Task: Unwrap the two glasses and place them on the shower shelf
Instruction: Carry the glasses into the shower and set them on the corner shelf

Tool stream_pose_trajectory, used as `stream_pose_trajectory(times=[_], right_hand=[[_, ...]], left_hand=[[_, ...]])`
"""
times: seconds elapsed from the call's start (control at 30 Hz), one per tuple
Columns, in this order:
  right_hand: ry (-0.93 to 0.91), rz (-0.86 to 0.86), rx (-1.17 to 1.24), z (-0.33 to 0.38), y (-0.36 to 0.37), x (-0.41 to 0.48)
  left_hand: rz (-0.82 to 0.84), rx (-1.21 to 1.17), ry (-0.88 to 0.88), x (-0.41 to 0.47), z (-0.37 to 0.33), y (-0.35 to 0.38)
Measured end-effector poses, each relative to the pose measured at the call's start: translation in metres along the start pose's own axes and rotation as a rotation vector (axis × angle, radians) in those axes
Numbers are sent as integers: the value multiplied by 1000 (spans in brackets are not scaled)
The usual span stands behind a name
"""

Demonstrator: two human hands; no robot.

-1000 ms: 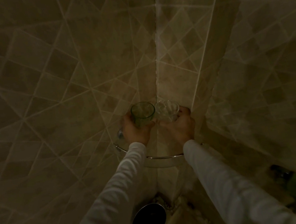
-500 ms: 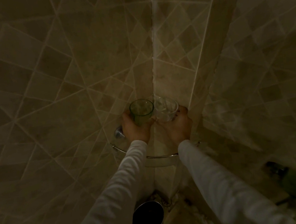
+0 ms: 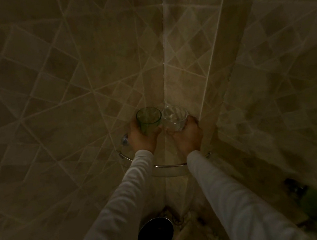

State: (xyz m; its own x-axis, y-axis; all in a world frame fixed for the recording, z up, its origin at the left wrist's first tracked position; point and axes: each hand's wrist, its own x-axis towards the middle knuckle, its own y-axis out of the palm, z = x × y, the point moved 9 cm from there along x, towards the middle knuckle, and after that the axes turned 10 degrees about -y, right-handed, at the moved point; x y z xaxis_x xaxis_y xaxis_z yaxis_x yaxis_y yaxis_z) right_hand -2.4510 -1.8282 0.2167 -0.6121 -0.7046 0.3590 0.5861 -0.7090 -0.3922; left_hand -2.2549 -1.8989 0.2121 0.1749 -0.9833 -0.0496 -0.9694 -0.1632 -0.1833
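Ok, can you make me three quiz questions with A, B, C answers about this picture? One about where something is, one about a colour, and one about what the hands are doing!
1. Where is the metal bucket?
A. On the shelf
B. On the floor below the shelf
C. Hanging on the wall

2. What colour is the glass in the left hand?
A. Green
B. Red
C. Blue

3. What are the hands doing?
A. Resting empty
B. Both holding one glass
C. Each holding its own glass

Answers:
1 B: the metal bucket sits low between the sleeves, under the shower shelf.
2 A: the left hand grips the green glass.
3 C: the right hand grips the clear glass, the left the green one.
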Motion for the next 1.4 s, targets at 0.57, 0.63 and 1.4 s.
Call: stream_pose_trajectory(times=[0.57, 0.63, 1.4], right_hand=[[4, 100, -43, -4, -2, 0], [4, 108, -43, -4, -9, -1], [-902, 577, -359, 96, 45, -180]], left_hand=[[76, 227, -50, -5, 2, -1], [68, 269, -45, -12, -4, -5], [-354, 1186, 197, -154, 53, -187]])
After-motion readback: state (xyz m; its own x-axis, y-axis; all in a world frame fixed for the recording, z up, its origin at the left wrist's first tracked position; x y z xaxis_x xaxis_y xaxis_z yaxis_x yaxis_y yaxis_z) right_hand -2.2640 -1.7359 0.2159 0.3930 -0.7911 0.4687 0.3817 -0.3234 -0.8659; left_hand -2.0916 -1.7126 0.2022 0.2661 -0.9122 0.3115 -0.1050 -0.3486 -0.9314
